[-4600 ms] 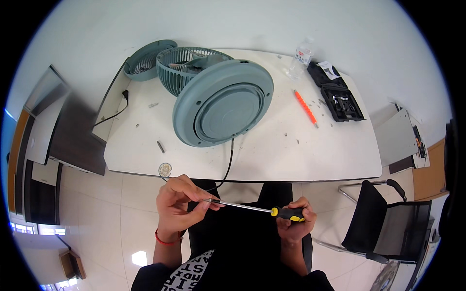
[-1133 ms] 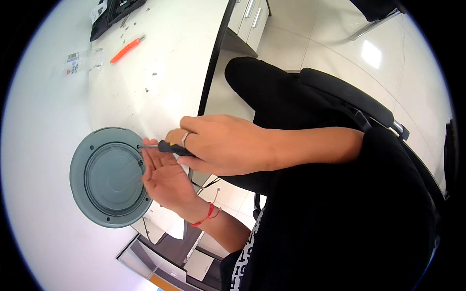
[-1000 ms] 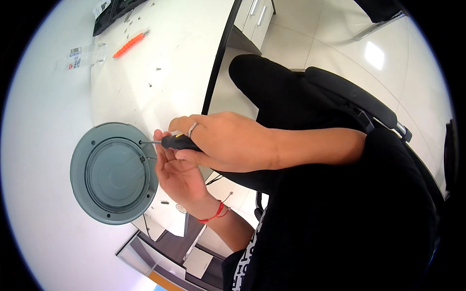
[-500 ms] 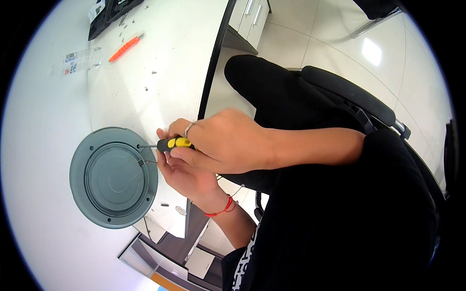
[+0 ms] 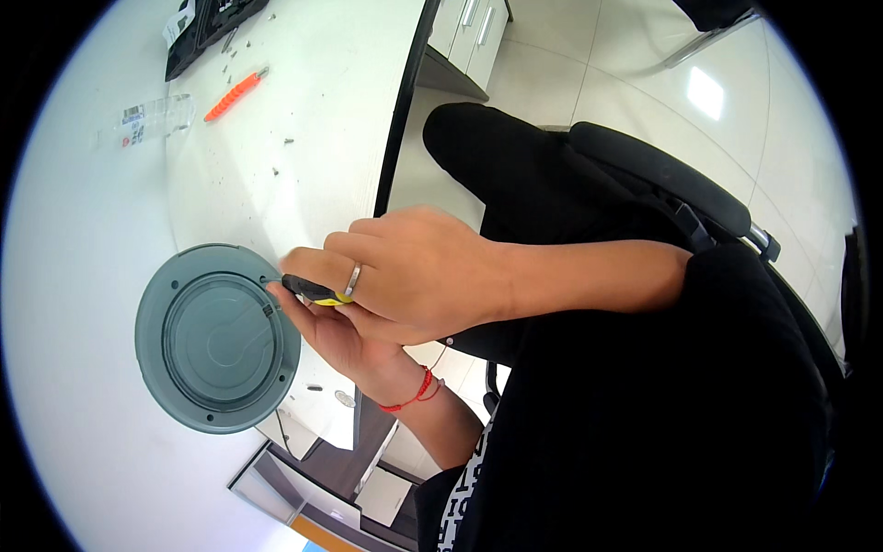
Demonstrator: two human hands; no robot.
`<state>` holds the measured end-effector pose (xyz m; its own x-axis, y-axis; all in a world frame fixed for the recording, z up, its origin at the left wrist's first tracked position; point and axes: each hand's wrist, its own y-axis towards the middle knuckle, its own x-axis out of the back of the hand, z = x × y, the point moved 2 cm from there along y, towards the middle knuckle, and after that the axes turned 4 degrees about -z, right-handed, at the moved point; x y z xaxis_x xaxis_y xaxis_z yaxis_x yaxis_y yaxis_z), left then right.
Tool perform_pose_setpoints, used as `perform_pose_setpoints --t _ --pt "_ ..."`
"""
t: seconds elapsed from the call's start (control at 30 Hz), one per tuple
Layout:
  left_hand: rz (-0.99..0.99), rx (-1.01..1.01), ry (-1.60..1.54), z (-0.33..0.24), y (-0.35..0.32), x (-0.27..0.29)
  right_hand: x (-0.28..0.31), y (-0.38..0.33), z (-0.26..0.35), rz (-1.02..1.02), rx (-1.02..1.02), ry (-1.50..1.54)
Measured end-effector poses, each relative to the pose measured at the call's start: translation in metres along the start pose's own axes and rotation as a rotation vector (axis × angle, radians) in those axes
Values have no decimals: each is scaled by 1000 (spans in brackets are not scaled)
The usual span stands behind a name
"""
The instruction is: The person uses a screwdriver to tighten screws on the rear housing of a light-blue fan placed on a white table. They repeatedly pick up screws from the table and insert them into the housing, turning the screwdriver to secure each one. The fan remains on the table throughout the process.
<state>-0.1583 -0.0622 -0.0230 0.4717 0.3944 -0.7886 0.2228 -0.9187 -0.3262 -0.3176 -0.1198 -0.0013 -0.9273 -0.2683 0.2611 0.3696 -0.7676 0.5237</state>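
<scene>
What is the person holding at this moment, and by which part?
The right hand grips a black-and-yellow screwdriver by its handle, tip at the round grey fan housing's rim. The left hand supports it from beneath.

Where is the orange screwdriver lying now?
In the head view, the orange screwdriver lies upper left on the white table, beside the black tool case.

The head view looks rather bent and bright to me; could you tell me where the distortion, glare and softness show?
In the head view, the fisheye bends the white table edge and frames the picture in a black rim; a bright patch of glare sits on the floor tiles; the right hand on the screwdriver beside the grey round housing looks slightly soft.
</scene>
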Motion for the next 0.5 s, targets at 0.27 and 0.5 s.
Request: perform_pose_setpoints --t 0.27,0.5 --pt "-101 -33 107 11 -4 -33 5 -3 -4 -16 -114 -124" --pt "246 229 -63 4 7 -7 -3 -3 0 49 -64 -13"
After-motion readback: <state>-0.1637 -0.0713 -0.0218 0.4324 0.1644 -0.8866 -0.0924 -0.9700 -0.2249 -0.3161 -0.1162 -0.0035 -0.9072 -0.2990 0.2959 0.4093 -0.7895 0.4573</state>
